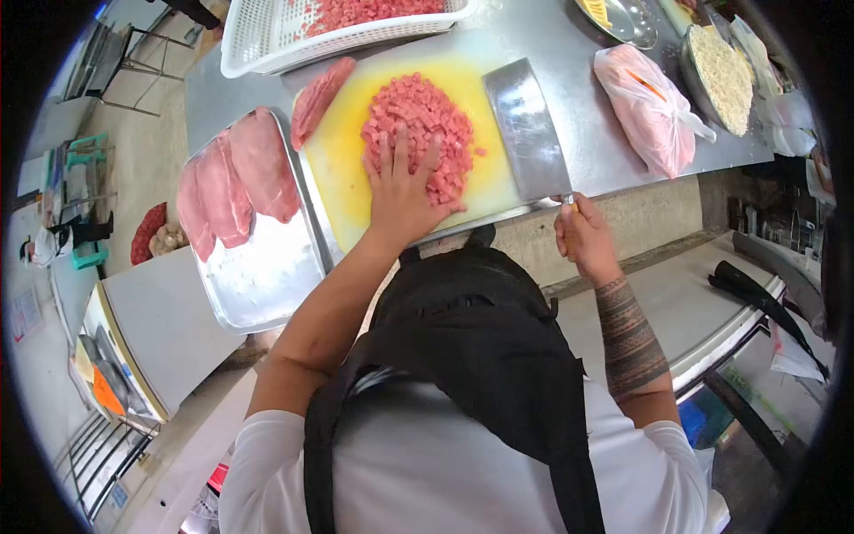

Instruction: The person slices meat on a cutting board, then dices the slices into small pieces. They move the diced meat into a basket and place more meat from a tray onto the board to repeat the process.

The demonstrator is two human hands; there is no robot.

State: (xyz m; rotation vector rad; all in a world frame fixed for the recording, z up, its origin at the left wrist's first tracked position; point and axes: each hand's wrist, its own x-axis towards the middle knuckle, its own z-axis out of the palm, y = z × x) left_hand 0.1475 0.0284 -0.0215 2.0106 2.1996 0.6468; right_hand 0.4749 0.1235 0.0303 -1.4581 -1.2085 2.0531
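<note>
My left hand (402, 191) lies with fingers spread on the near side of a heap of diced raw meat (418, 116). The heap sits on a yellow-stained white cutting board (342, 191). In my right hand (585, 238) is the handle of a cleaver (527, 129), its broad blade flat over the board's right edge. A long uncut piece of meat (320, 100) rests at the board's upper left corner. Left of the board, a metal tray (258, 285) carries several large slabs of raw meat (258, 165).
A white perforated basket (253, 40) with more diced meat stands behind the board. To the right are a tied plastic bag (645, 107) of pink contents, a bowl of pale chopped food (719, 80) and a metal bowl (633, 22). The steel table's (614, 182) front edge runs near my waist.
</note>
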